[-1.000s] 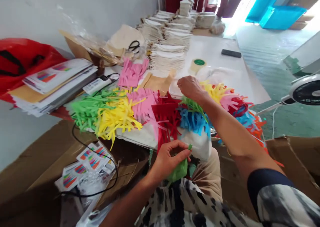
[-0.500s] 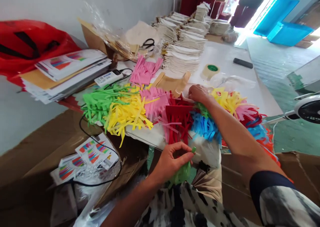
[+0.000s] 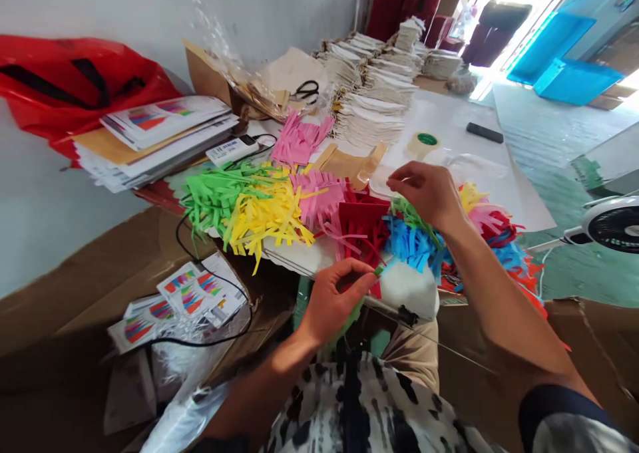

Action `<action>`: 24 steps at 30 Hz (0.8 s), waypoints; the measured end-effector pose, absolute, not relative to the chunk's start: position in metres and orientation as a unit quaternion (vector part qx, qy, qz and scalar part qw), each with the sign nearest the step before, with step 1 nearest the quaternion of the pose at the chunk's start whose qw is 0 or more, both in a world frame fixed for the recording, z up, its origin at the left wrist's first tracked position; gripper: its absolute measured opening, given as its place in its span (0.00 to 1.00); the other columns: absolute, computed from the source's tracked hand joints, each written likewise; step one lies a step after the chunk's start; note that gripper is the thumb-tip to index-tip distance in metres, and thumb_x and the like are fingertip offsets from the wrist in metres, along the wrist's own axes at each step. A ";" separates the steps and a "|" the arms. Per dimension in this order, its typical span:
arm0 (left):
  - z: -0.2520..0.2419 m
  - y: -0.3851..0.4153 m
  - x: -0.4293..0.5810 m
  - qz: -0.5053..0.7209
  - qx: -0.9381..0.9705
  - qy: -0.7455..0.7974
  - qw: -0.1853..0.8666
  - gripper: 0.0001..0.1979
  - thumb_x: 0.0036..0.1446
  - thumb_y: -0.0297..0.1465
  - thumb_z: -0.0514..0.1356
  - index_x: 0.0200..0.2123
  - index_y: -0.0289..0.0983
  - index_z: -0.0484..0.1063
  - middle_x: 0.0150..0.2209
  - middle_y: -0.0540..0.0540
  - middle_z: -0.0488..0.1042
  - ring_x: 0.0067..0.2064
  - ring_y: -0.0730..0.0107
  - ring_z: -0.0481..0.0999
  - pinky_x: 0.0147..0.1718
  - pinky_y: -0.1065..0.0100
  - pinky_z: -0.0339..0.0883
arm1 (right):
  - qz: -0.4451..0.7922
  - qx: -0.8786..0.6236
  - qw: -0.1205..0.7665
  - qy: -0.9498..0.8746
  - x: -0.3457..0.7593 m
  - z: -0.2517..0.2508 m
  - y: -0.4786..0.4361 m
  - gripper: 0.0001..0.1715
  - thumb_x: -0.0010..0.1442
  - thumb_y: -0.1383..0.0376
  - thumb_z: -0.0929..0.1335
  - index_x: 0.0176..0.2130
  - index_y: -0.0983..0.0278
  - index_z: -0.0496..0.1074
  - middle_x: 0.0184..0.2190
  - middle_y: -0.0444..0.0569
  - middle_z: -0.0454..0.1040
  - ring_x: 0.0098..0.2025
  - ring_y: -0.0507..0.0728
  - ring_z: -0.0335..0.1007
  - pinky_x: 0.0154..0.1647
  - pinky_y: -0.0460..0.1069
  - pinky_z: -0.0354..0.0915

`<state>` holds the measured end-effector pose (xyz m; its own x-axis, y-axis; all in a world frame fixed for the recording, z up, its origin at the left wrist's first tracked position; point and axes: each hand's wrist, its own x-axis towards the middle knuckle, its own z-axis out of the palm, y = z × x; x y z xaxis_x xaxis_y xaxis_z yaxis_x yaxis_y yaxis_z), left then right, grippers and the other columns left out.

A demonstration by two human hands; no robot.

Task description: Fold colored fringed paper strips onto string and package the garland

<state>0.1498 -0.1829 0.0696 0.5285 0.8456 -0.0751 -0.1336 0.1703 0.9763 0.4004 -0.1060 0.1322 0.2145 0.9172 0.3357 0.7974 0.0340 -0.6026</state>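
My left hand (image 3: 335,300) is near the table's front edge, thumb and forefinger pinched on the top of a green fringed paper tassel (image 3: 353,318). Most of the tassel hangs below, behind my fingers. My right hand (image 3: 425,190) is raised over the table, its fingertips pressed together; whether a small thing sits between them I cannot make out. Just left of it lies a shallow clear dish (image 3: 380,183). Under and beside my hands are red fringe (image 3: 363,217), blue fringe (image 3: 410,241), pink fringe (image 3: 322,197) and yellow fringe (image 3: 267,217).
More green fringe (image 3: 212,197) lies at the left, by stacked printed sheets (image 3: 164,134). Behind stand piles of white bundles (image 3: 369,117), black-handled scissors (image 3: 307,91), a tape roll (image 3: 423,144) and a phone (image 3: 484,132). A fan (image 3: 616,223) is at the right. A black cable (image 3: 200,260) hangs over the front edge.
My right hand has lifted from the clear dish and come back toward me. My left hand, still pinching the green tassel, has risen slightly. The view has shifted a little.
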 end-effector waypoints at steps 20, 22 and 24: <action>0.094 -0.217 0.164 0.456 0.761 0.185 0.422 0.01 0.66 0.29 0.67 0.40 0.39 0.80 0.38 0.48 0.81 0.41 0.71 0.81 0.43 0.68 0.74 | 0.291 -0.603 0.425 -0.609 0.359 0.149 -0.302 0.06 0.63 0.59 0.78 0.37 0.57 0.82 0.33 0.42 0.82 0.33 0.52 0.77 0.35 0.46 0.72; 0.094 -0.219 0.164 0.452 0.775 0.175 0.405 0.01 0.66 0.29 0.67 0.40 0.39 0.80 0.38 0.47 0.81 0.42 0.70 0.81 0.44 0.67 0.74 | 0.279 -0.611 0.405 -0.620 0.359 0.151 -0.307 0.07 0.64 0.58 0.76 0.36 0.58 0.81 0.31 0.42 0.81 0.31 0.52 0.75 0.35 0.47 0.71; 0.094 -0.220 0.165 0.442 0.793 0.170 0.383 0.02 0.67 0.29 0.67 0.41 0.39 0.80 0.39 0.47 0.81 0.43 0.68 0.80 0.45 0.66 0.75 | 0.259 -0.620 0.381 -0.635 0.359 0.153 -0.311 0.08 0.66 0.58 0.75 0.35 0.58 0.80 0.29 0.42 0.79 0.30 0.52 0.74 0.35 0.48 0.70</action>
